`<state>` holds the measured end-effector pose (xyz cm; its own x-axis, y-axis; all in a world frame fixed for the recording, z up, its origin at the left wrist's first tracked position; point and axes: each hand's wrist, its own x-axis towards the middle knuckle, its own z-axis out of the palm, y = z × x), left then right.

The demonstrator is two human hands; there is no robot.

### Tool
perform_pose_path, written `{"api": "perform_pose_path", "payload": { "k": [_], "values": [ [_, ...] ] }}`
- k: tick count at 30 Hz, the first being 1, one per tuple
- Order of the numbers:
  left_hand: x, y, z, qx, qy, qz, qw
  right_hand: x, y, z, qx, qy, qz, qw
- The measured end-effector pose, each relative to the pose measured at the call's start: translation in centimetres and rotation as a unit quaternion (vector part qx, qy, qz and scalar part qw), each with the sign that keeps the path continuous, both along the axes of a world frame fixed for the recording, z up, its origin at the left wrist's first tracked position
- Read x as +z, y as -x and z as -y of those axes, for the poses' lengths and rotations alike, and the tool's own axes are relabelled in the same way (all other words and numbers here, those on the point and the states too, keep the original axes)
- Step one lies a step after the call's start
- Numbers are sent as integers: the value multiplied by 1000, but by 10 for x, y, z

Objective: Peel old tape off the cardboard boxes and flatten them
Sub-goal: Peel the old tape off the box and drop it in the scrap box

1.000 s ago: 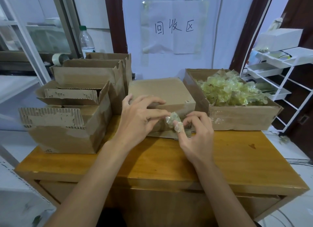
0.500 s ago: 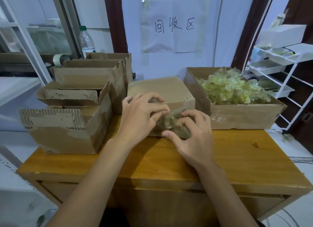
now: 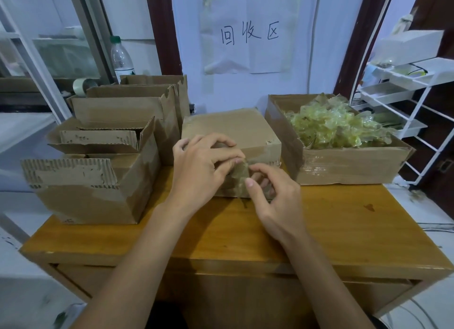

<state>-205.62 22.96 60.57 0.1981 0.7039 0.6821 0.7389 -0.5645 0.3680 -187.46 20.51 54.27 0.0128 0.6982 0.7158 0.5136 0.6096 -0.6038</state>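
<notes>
Head view shows five cardboard boxes on the worktop [image 3: 344, 230]: three open ones at left, one closed box [image 3: 235, 129] in middle, one tape-filled box [image 3: 344, 166] at right. Left hand [image 3: 204, 166] and right hand [image 3: 277, 201] fingers pinch the tape piece [image 3: 239, 175] at the closed box's front face. Near worktop edge is free.

A white paper sheet [image 3: 250, 33] taped to the wall bears three handwritten characters, 回收区 (black marker). The label on the plastic bottle [image 3: 122, 58] is too blurred to read.
</notes>
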Motion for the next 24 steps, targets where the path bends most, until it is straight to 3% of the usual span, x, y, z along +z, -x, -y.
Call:
{"api": "perform_pose_path", "payload": {
  "k": [10, 15, 24],
  "values": [
    [-1, 1, 0, -12, 10, -5, 1000, -3, 1, -6, -33, -30, 31, 999],
    [4, 9, 2, -37, 68, -16, 997, -1, 0, -6, -35, -45, 31, 998],
    [13, 18, 7, -76, 121, -19, 990, -4, 1, -8, -86, -55, -53, 993]
  ]
}}
